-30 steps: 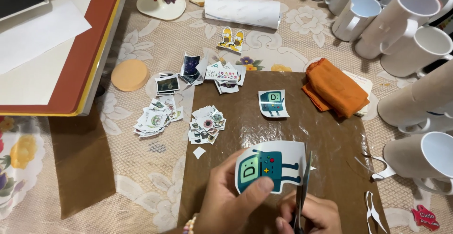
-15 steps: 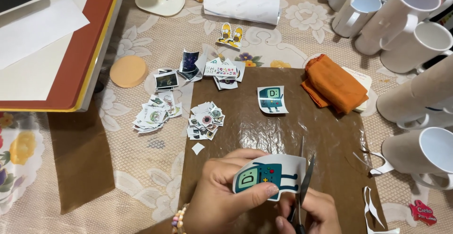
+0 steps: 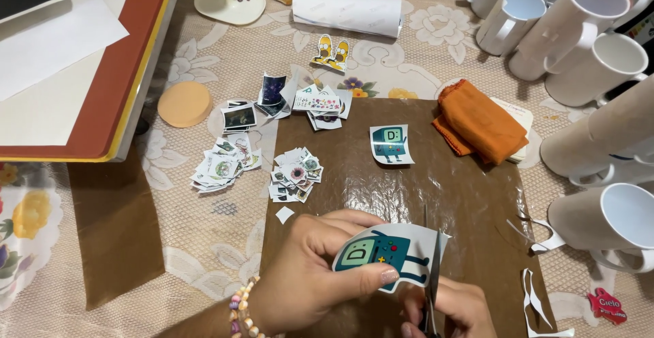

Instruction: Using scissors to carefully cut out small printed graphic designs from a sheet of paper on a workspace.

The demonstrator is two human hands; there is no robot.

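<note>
At six o'clock, over the glossy brown sheet (image 3: 463,195), the left hand (image 3: 306,280) has its grip pinched on a curling paper sticker (image 3: 388,256) printed with a teal, boxy cartoon figure. Just at its four o'clock, the right hand (image 3: 456,307) has its grip closed on dark scissors (image 3: 432,283), blades upright at the sticker's white edge. A folded orange cloth (image 3: 480,121) lies at one o'clock; small cut paper pictures (image 3: 294,173) heap at eleven on the lace-covered worktop (image 3: 225,58).

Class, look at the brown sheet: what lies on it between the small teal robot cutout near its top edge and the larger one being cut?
In the head view, only bare brown sheet lies between the small cutout and the larger cutout held in the left hand.
</note>
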